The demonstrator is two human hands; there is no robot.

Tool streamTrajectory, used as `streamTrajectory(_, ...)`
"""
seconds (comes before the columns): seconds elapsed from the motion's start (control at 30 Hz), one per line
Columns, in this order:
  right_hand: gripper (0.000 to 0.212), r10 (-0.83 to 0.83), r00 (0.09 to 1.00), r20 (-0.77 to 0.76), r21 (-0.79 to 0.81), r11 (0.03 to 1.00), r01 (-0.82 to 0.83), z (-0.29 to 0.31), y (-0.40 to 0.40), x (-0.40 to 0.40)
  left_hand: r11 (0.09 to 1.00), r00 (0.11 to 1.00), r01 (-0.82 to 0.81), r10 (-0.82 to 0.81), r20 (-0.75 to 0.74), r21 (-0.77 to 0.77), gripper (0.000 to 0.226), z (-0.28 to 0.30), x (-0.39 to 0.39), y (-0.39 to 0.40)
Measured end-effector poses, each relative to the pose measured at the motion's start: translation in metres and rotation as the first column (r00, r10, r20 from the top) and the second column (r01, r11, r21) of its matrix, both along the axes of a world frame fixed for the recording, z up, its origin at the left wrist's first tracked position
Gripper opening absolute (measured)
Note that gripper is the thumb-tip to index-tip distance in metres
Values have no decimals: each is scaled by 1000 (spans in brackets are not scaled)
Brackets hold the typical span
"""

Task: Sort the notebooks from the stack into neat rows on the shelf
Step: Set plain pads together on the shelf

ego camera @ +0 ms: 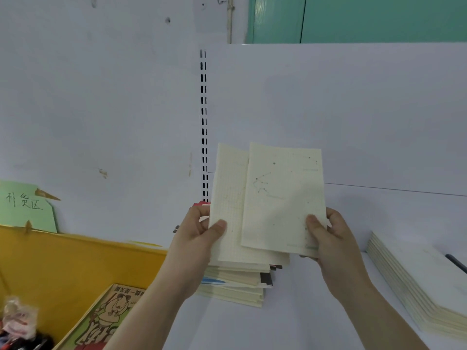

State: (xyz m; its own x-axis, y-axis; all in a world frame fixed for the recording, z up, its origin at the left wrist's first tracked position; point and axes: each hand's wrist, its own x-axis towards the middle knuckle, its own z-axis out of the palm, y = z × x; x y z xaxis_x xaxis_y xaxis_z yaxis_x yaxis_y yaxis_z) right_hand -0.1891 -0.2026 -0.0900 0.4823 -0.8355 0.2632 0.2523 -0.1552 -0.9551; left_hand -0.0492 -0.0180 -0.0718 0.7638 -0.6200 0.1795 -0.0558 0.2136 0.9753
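Head | left hand (202, 229) grip pinches notebooks (228, 198) | right hand (328, 236) grip pinches top notebook (283, 195)

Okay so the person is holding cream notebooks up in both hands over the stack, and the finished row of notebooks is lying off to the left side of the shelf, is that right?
Not quite. The head view shows the finished row lying to the right on the shelf, not the left. The rest holds: the left hand and right hand hold cream notebooks above the stack.
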Motion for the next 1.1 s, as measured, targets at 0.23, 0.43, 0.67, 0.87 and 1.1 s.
streamTrajectory(0.23,12,17,991,-131,-91,995,-29,1,-3,-4,988,967,-153,141,211,38,22,2,-7,-12)
streamTrajectory(0.43,13,27,995,-95,-32,999,-30,5,-12,-16,948,946,317,-318,63,27,56,17,11,2)
streamTrajectory(0.67,18,148,989,-10,206,968,-143,14,-19,-30,954,417,-23,-262,870,298,62,10,28,-4)
streamTrajectory(0.87,9,145,989,23,248,958,-146,14,-15,-36,911,215,-394,221,951,-123,41,21,25,-33)
streamTrajectory(1.1,14,72,974,217,180,977,-112,19,-24,-59,976,884,-212,209,418,-39,54,45,26,-40)
